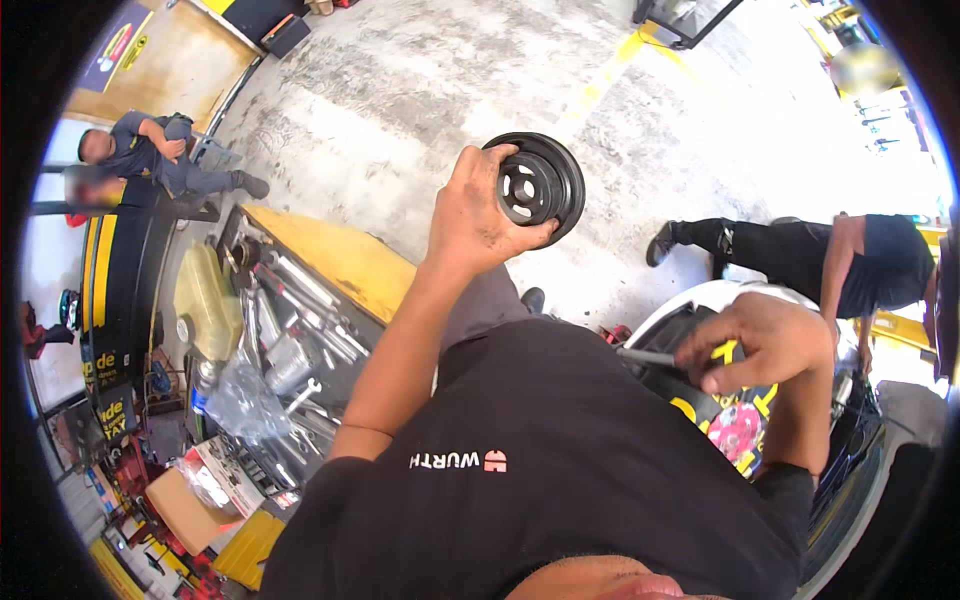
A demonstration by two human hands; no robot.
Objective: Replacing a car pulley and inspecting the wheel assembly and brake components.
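Out over the concrete floor [350, 120], I'm gripping a black pulley [525, 190] in my left hand [475, 220]; my right hand [765, 345] is pinching a blurred gray rod [645, 356], long axis running sideways, pulley sitting ahead-left, well apart.

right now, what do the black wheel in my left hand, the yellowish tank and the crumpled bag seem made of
Wheel: probably metal with a black finish, given its rim's dull sheen. Tank: likely moulded plastic, cloudy, with rounded edges. Bag: apparently thin plastic film, see-through, creased and glossy.
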